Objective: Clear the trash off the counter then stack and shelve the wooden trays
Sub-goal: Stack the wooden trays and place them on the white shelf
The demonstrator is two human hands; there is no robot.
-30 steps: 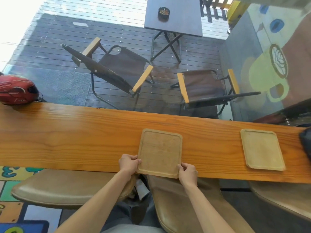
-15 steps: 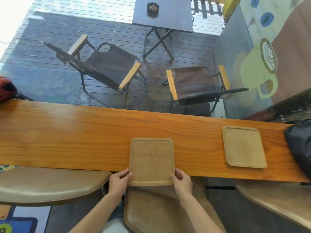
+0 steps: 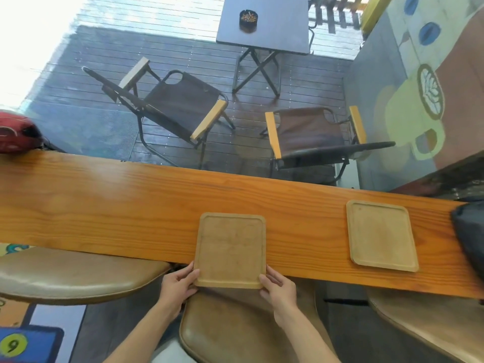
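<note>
A square wooden tray point(image 3: 230, 247) lies on the long orange wooden counter point(image 3: 117, 203), its near edge sticking out over the counter's front. My left hand point(image 3: 180, 284) grips the tray's near left corner and my right hand point(image 3: 279, 286) grips its near right corner. A second, paler wooden tray point(image 3: 379, 234) lies flat on the counter further right, untouched.
A black bag point(image 3: 471, 237) sits at the counter's right end, a red helmet point(image 3: 18, 132) at its far left. Brown padded stools point(image 3: 68, 276) stand below the front edge. Beyond the glass are folding chairs and a small table with an ashtray point(image 3: 248, 18).
Both hands have drawn the tray toward me, so it now overhangs the counter's front edge. The view has shifted slightly.
</note>
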